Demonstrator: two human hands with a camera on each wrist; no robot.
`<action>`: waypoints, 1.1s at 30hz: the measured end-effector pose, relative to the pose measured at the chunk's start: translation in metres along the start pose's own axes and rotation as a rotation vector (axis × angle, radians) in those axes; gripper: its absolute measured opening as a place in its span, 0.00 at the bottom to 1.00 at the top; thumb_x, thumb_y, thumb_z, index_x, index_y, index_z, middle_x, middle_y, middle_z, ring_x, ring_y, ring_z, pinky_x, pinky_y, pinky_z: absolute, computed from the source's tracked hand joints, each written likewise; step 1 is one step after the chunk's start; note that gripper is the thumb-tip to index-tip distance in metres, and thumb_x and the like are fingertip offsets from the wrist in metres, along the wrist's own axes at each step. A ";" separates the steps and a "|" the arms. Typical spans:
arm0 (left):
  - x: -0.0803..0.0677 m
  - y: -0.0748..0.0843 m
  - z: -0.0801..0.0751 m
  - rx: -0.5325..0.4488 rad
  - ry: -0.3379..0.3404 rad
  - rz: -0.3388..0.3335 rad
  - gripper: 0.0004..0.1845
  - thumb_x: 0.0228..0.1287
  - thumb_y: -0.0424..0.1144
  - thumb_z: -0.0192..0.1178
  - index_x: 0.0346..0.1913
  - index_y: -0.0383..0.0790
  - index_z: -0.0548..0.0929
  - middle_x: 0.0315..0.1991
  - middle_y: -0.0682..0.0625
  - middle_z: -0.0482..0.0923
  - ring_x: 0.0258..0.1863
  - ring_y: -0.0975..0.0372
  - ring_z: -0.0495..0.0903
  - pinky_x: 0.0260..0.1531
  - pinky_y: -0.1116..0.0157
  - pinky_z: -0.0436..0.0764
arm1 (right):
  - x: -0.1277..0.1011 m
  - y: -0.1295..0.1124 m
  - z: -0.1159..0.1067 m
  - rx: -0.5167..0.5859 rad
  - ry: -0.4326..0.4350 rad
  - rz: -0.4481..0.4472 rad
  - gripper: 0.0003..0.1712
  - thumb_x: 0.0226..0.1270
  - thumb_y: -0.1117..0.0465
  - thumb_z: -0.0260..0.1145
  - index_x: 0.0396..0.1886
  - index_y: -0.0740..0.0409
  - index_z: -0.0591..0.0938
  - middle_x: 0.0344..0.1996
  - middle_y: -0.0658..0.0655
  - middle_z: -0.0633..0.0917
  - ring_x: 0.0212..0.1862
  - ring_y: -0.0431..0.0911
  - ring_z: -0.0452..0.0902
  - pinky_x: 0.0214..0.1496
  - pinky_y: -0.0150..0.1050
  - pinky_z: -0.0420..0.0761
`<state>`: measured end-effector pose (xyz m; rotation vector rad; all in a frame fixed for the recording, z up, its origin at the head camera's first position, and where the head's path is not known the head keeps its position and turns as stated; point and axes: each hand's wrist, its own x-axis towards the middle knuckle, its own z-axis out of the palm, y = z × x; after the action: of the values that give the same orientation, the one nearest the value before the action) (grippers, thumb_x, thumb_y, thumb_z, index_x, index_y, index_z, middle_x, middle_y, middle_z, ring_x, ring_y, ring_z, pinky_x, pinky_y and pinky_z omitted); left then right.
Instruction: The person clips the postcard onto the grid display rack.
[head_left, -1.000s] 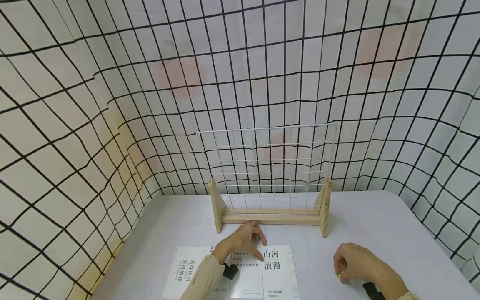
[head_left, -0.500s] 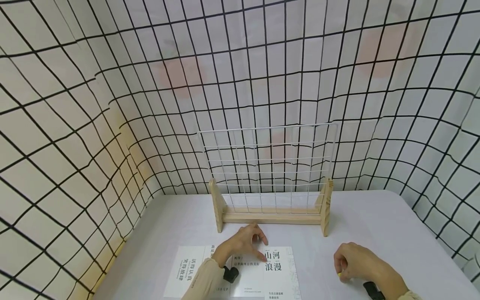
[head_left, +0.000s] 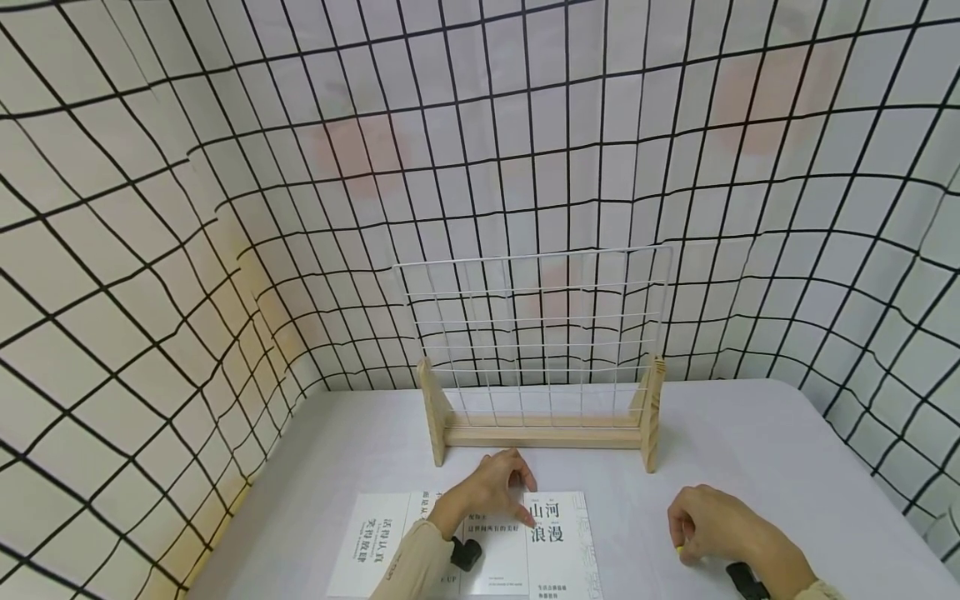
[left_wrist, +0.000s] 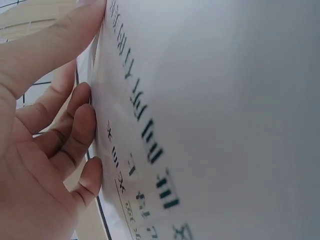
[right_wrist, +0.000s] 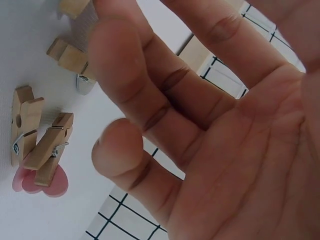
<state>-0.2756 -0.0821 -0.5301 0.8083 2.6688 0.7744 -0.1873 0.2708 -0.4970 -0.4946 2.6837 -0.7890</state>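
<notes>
Head view, nearest me: my left hand pinches the edge of a white printed paper card lying among others on the white worktop. My right hand hovers loosely curled, fingers apart, over small wooden clothespins. Beyond stands the wood-framed white wire grid. I judge the thin card could slip or drag its neighbours.

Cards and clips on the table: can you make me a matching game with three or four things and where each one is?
Things:
1. left hand
2. wire grid
3. wooden clothespins
4. right hand

Places:
A. stands upright in a wooden stand
B. lie on the white table by the right hand's fingers
C. rests on the printed cards
D. on the table right of the cards

Pairs: 1-C, 2-A, 3-B, 4-D
</notes>
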 end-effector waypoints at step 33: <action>-0.016 -0.013 -0.009 -0.479 0.178 0.183 0.12 0.52 0.36 0.79 0.41 0.43 0.94 0.35 0.47 0.92 0.31 0.72 0.76 0.41 0.70 0.77 | -0.001 -0.024 -0.010 0.145 0.120 -0.155 0.10 0.65 0.53 0.75 0.41 0.52 0.92 0.19 0.41 0.83 0.23 0.30 0.69 0.23 0.29 0.68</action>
<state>-0.2712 -0.1040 -0.5283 0.8889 2.4062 1.5192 -0.1845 0.2567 -0.4749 -0.6442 2.6940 -1.0804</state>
